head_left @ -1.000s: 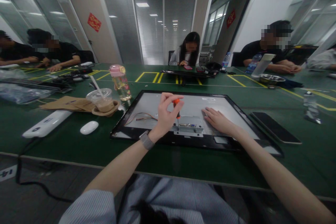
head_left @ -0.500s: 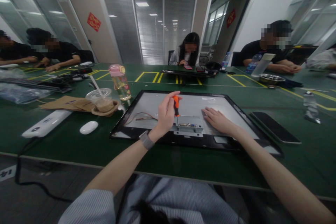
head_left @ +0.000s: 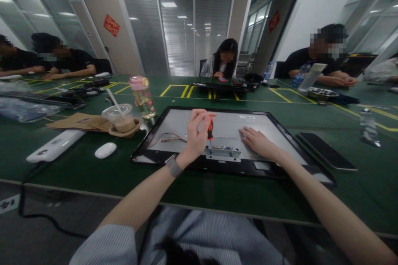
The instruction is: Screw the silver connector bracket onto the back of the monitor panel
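Observation:
A flat panel (head_left: pixel 224 126) with a black frame lies on the green table. My left hand (head_left: pixel 196 133) holds an orange and black screwdriver (head_left: pixel 210 129) upright, its tip down at the left end of a metal bracket (head_left: pixel 226 153) with connector ports. The fingers are at the top of the handle. My right hand (head_left: pixel 258 143) rests flat on the panel's right part, fingers spread, holding nothing. Thin wires (head_left: pixel 169 137) lie on the panel left of my left hand.
Left of the panel are a white mouse (head_left: pixel 105 150), a power strip (head_left: pixel 56 145), an iced drink (head_left: pixel 118 116) and a pink-lidded bottle (head_left: pixel 142 97). A black phone (head_left: pixel 326 150) lies to the right. Several people sit around the table.
The fingers of my left hand have shifted around the screwdriver's handle, and the handle has tipped slightly to the right. My right hand has stayed in place.

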Tool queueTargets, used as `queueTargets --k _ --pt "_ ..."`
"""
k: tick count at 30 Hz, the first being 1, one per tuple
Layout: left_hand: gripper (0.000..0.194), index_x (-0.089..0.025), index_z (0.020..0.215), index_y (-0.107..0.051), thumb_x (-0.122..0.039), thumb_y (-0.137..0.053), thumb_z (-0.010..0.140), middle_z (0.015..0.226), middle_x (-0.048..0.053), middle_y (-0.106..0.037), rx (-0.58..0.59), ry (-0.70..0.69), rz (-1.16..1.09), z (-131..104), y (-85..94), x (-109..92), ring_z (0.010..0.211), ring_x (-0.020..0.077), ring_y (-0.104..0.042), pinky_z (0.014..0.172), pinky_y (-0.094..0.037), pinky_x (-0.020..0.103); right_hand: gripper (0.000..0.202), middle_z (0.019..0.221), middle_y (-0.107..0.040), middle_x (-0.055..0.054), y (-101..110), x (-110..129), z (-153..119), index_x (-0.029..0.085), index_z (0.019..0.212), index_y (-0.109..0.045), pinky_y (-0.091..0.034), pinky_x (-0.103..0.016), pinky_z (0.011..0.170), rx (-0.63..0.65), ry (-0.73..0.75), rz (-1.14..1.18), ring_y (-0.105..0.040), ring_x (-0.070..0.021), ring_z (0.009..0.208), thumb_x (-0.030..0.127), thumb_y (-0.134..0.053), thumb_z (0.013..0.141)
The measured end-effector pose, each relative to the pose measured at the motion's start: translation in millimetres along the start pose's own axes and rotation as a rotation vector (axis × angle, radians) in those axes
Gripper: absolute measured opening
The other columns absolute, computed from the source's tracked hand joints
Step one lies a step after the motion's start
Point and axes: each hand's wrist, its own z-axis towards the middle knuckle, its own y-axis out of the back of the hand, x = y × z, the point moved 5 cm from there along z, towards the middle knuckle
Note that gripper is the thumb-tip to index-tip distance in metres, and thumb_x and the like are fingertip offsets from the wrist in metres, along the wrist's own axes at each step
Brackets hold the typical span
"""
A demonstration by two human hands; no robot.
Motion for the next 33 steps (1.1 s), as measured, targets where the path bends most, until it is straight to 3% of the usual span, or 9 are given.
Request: queueTargets --k 3,8,15,22,27,33 --pt "0.033 -0.022 0.102 -0.073 -0.03 -0.041 0.108 0.102 0.008 -0.066 0.01 0.029 -0.027 0.0 0.3 2.2 0.098 0.0203 -0.064 0.086 -0.052 0.036 0.061 0.164 -0.042 -0.016 0.6 0.0 0.3 0.016 0.157 -0.044 -0.035 -0.056 0.12 -0.004 -0.003 -0.008 -0.039 -0.0337 0.151 0.042 -0.022 0.106" --pt "0.026 -0.021 0.115 -0.071 -0.03 -0.047 0.106 0.1 0.006 -0.072 0.066 0.052 -0.054 0.0 -2.3 4.4 0.094 0.019 -0.065 0.087 -0.052 0.036 0.059 0.163 -0.043 -0.015 0.5 0.0 0.2 0.019 0.156 -0.045 -0.037 -0.055 0.119 -0.018 0.003 -0.012 -0.041 -0.0324 0.15 0.042 -0.024 0.106" --pt "0.008 -0.023 0.094 -0.074 -0.029 -0.069 0.095 0.081 0.001 -0.059 0.003 -0.023 0.028 2.0 -0.1 -0.6 0.08 0.0169 -0.058 0.077 -0.051 0.032 0.061 0.164 -0.042 -0.014 -1.2 -2.2 0.0 0.02 0.157 -0.043 -0.036 -0.056 0.119 -0.019 0.007 0.004 -0.039 -0.0334 0.151 0.044 -0.021 0.106" --pt "0.031 -0.021 0.104 -0.073 -0.03 -0.043 0.107 0.104 0.007 -0.069 0.04 0.027 -0.001 1.1 0.2 1.4 0.098 0.0204 -0.064 0.086 -0.053 0.036 0.06 0.163 -0.043 -0.016 -1.2 -2.5 1.7 0.018 0.156 -0.044 -0.036 -0.056 0.119 -0.022 0.021 0.002 -0.041 -0.0334 0.15 0.042 -0.022 0.106" --pt "0.023 -0.021 0.111 -0.072 -0.027 -0.051 0.104 0.096 0.005 -0.072 0.056 0.047 -0.04 1.6 -1.0 2.4 0.088 0.018 -0.065 0.082 -0.052 0.033 0.061 0.162 -0.044 -0.017 0.3 -1.3 1.4 0.017 0.156 -0.045 -0.036 -0.056 0.119 -0.02 0.041 0.0 -0.041 -0.0323 0.15 0.042 -0.021 0.106" --pt "0.01 -0.023 0.093 -0.074 -0.026 -0.065 0.097 0.081 0.001 -0.061 0.021 -0.031 0.025 2.8 0.8 -2.5 0.077 0.0166 -0.057 0.075 -0.05 0.031 0.061 0.162 -0.044 -0.016 0.1 -2.1 0.2 0.018 0.156 -0.045 -0.037 -0.057 0.118 -0.032 0.03 0.001 -0.041 -0.0333 0.15 0.043 -0.022 0.105"
